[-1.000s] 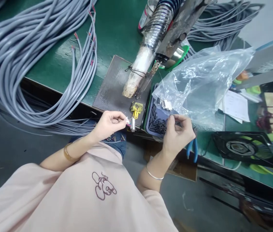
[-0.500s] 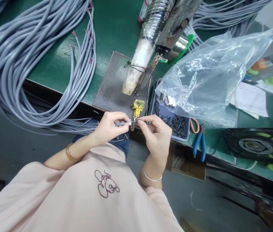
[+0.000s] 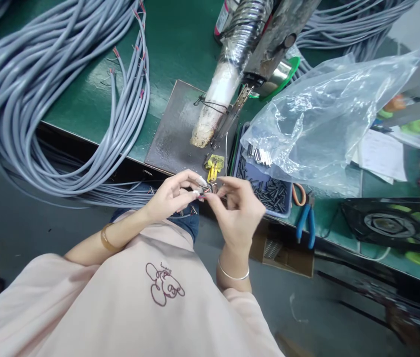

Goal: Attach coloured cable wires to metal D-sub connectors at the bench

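My left hand (image 3: 174, 194) pinches the end of a grey cable between thumb and fingers, most of it hidden by the hand. Thin red and dark wires (image 3: 203, 194) stick out at its fingertips. My right hand (image 3: 237, 206) is closed, with its thumb tip against these wires, close to the left fingertips. Just behind the fingers, a small metal connector (image 3: 214, 188) sits at the front of a yellow clip (image 3: 213, 171), partly covered by my hands.
A soldering iron (image 3: 232, 111) and a white, wire-tied rod (image 3: 211, 109) slant over a dark plate (image 3: 174, 126). Coiled grey cables (image 3: 20, 104) lie left. Right are a blue bin (image 3: 287, 206) of black sleeves, a plastic bag (image 3: 317, 124), blue-handled pliers (image 3: 306, 225) and a fan (image 3: 391, 225).
My right fingers have moved left to the cable's end, and red and dark wires now show there. The left fingers have lifted and spread slightly. The view has shifted a little.
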A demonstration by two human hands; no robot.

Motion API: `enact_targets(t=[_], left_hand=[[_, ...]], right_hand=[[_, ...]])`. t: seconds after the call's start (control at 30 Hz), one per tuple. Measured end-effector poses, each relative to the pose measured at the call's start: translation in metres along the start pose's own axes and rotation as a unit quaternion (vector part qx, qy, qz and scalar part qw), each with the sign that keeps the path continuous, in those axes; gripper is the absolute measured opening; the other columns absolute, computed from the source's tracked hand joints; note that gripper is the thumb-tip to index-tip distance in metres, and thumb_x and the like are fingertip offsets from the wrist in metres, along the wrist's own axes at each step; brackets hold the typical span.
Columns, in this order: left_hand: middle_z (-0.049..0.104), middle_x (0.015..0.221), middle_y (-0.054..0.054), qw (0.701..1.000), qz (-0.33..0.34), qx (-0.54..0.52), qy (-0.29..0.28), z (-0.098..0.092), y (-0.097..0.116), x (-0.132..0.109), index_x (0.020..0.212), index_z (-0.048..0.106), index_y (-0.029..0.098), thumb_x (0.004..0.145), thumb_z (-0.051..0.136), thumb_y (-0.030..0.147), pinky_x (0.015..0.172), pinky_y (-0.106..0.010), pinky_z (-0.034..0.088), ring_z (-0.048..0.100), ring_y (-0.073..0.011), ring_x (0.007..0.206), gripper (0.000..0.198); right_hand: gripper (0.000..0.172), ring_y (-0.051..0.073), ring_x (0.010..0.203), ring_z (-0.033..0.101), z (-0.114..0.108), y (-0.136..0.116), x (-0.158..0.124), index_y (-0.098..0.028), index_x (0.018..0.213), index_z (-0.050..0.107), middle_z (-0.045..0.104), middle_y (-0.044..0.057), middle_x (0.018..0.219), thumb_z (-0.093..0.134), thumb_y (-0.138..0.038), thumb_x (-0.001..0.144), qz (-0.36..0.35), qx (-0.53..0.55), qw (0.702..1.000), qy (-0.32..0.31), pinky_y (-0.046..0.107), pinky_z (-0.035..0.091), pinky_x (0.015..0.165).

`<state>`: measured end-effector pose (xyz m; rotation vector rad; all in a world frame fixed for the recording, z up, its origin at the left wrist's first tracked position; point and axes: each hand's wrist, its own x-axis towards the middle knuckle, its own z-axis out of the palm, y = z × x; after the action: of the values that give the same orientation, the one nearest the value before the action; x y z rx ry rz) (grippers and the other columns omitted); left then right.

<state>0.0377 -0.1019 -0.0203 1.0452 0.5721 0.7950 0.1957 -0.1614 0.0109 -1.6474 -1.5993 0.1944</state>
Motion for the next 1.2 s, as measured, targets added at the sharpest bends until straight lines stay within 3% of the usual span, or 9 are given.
enact_targets(t=[0.1, 0.27, 0.37, 0.57, 0.7, 0.8, 0.93, 1.1, 1.2], left_hand=[[0.063, 0.071, 0.002, 0.999, -0.028, -0.037, -0.001, -0.005, 0.001, 0.0, 0.086, 0.062, 0.016, 0.08, 0.078, 0.04, 0.037, -0.016, 0.03, 0.041, -0.0012, 0.039, 0.029], [0.066, 0.073, 0.0, 0.997, -0.016, -0.071, -0.007, -0.009, 0.003, -0.001, 0.081, 0.064, 0.015, 0.075, 0.085, 0.049, 0.038, -0.016, 0.036, 0.046, -0.0019, 0.041, 0.04], [0.064, 0.073, 0.0, 0.998, 0.002, -0.064, -0.004, -0.007, 0.003, -0.003, 0.077, 0.064, 0.015, 0.074, 0.086, 0.043, 0.039, -0.014, 0.041, 0.049, -0.0023, 0.045, 0.036], [0.062, 0.073, 0.002, 0.998, 0.016, -0.051, 0.03, -0.003, 0.004, -0.002, 0.072, 0.057, 0.015, 0.072, 0.083, 0.025, 0.038, -0.012, 0.041, 0.048, -0.001, 0.043, 0.027], [0.062, 0.075, 0.002, 0.997, 0.0, -0.061, 0.057, -0.004, 0.005, 0.002, 0.07, 0.053, 0.015, 0.069, 0.083, 0.022, 0.036, -0.011, 0.036, 0.045, 0.0007, 0.041, 0.03], [0.062, 0.073, 0.002, 0.995, -0.01, -0.074, 0.071, -0.005, 0.004, 0.004, 0.07, 0.053, 0.015, 0.069, 0.083, 0.024, 0.036, -0.013, 0.034, 0.046, 0.0003, 0.038, 0.032], [0.063, 0.075, 0.002, 0.994, -0.023, -0.078, 0.075, -0.006, 0.002, 0.005, 0.071, 0.052, 0.015, 0.069, 0.086, 0.029, 0.036, -0.013, 0.033, 0.049, -0.0006, 0.038, 0.036], [0.062, 0.073, 0.003, 0.997, -0.034, -0.066, 0.036, -0.007, 0.0, 0.002, 0.074, 0.053, 0.016, 0.072, 0.085, 0.04, 0.037, -0.015, 0.035, 0.048, -0.0014, 0.04, 0.04], [0.067, 0.077, 0.0, 0.998, -0.02, -0.058, 0.021, -0.009, 0.0, 0.0, 0.084, 0.06, 0.016, 0.074, 0.084, 0.045, 0.039, -0.016, 0.037, 0.048, -0.0019, 0.042, 0.039]], right_hand=[[0.028, 0.005, 0.041, 0.031, -0.002, 0.002, -0.003, -0.023, 0.11, 0.072, 0.073, -0.002, 0.08, 0.074, -0.039, 0.087, 0.083, 0.055, 0.995, 0.029, 0.023, 0.031, 0.04], [0.019, 0.01, 0.05, 0.058, 0.001, 0.005, -0.001, -0.023, 0.1, 0.077, 0.072, -0.003, 0.067, 0.073, -0.033, 0.085, 0.169, 0.242, 0.953, -0.07, 0.023, 0.051, 0.05], [0.019, 0.011, 0.049, 0.061, 0.006, 0.002, 0.0, -0.023, 0.097, 0.079, 0.068, -0.004, 0.058, 0.071, -0.035, 0.086, 0.196, 0.311, 0.926, -0.085, 0.023, 0.052, 0.05], [0.014, 0.008, 0.045, 0.053, 0.011, -0.005, -0.002, -0.023, 0.094, 0.078, 0.067, -0.004, 0.061, 0.071, -0.027, 0.084, 0.14, 0.19, 0.971, 0.031, 0.022, 0.04, 0.043], [0.014, 0.006, 0.039, 0.044, 0.005, -0.001, -0.005, -0.025, 0.1, 0.068, 0.056, -0.009, 0.056, 0.062, -0.026, 0.088, 0.079, 0.249, 0.954, 0.147, 0.019, 0.031, 0.038], [0.013, 0.006, 0.038, 0.052, -0.001, 0.003, -0.008, -0.026, 0.105, 0.06, 0.072, -0.006, 0.072, 0.062, -0.025, 0.092, 0.1, 0.266, 0.952, 0.115, 0.018, 0.038, 0.038], [0.006, 0.015, 0.072, 0.078, 0.0, 0.005, -0.013, -0.023, 0.094, 0.062, 0.081, 0.0, 0.089, 0.067, -0.025, 0.093, 0.108, 0.198, 0.97, 0.093, 0.026, 0.064, 0.068], [0.016, 0.017, 0.08, 0.079, 0.016, 0.004, -0.01, -0.021, 0.078, 0.061, 0.082, 0.005, 0.093, 0.073, -0.028, 0.088, 0.109, 0.182, 0.977, 0.022, 0.027, 0.066, 0.07], [0.018, 0.017, 0.077, 0.079, 0.022, 0.002, -0.008, -0.021, 0.074, 0.062, 0.082, 0.004, 0.086, 0.074, -0.028, 0.086, 0.123, 0.207, 0.969, 0.049, 0.026, 0.066, 0.067]])
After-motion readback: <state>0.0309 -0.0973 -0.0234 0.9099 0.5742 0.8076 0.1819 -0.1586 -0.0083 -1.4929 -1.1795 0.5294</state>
